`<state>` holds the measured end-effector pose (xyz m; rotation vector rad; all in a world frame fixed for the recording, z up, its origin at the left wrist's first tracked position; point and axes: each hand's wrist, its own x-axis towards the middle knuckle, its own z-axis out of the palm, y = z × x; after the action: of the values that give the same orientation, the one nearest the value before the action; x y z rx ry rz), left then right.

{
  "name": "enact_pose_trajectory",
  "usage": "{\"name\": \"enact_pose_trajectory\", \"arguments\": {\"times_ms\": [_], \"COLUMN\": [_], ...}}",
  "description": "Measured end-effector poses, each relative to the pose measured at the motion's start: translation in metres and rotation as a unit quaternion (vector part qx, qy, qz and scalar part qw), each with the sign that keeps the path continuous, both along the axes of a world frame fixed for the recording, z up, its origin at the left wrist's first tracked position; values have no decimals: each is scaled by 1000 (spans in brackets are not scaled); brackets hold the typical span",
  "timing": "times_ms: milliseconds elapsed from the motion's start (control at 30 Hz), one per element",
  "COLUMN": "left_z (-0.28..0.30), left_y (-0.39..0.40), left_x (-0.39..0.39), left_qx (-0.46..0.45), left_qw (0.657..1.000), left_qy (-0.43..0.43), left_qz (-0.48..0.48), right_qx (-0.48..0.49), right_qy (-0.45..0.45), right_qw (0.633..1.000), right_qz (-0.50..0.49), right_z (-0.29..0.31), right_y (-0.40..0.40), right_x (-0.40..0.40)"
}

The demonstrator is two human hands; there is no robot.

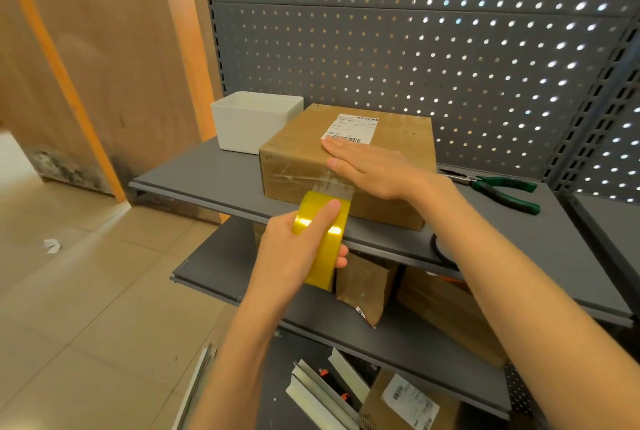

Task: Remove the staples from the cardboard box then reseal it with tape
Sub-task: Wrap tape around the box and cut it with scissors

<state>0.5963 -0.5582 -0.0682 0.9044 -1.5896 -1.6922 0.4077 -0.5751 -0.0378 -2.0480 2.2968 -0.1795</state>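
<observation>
While our right hand (367, 166) is lying flat with its fingers stretched out and released on top of the cardboard box (346, 163), our left hand (294, 256) is clenching its fingers around the one roll of tape (323, 239), index finger laid across the glossy yellow outer band. We are seeing a clear, shiny strip running from the roll up the near side of the box to its top edge, just beside the right hand. We are looking at one square, matte brown box sitting on the smooth grey metal shelf (207, 180), with a white printed label (351, 128) stuck on its lid. We are noticing one white, smooth-walled plastic bin (252, 121) standing just behind the box's left corner, and one pair of green-handled pliers (498, 189) lying on the shelf to the right, apart from the box. Behind them we are facing a grey panel (415, 49) punched with rows of small round holes.
</observation>
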Motion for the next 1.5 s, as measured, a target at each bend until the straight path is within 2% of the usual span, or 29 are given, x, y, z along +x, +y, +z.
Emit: {"name": "enact_pose_trajectory", "arguments": {"times_ms": [200,333,433,533,733,900,1100,1500], "left_z": [-2,-3,-2,-2,-2,-8,-2,-1], "left_y": [4,-3,-14,-23,-38,-41,-37,-32], "left_x": [-4,-5,-6,-13,-21,-23,-22,-20], "left_qx": [36,-20,-97,-128,-170,-166,-222,-179], "left_qw": [999,995,990,986,969,974,966,973], "left_qy": [30,27,-24,-82,-162,-142,-109,-126], "left_qz": [23,92,98,66,75,55,75,67], "right_qx": [-2,-22,-27,-32,-59,-66,-69,-74], "right_qy": [0,8,13,17,41,65,70,95], "right_qw": [1000,1000,999,999,997,995,993,986], "right_qz": [-7,-11,-14,-15,-23,-37,-63,-118], "right_z": [-1,-3,-3,-3,-4,-4,-7,-12], "right_y": [3,3,3,4,6,8,7,9], "right_x": [0,1,2,3,7,11,15,24]}}
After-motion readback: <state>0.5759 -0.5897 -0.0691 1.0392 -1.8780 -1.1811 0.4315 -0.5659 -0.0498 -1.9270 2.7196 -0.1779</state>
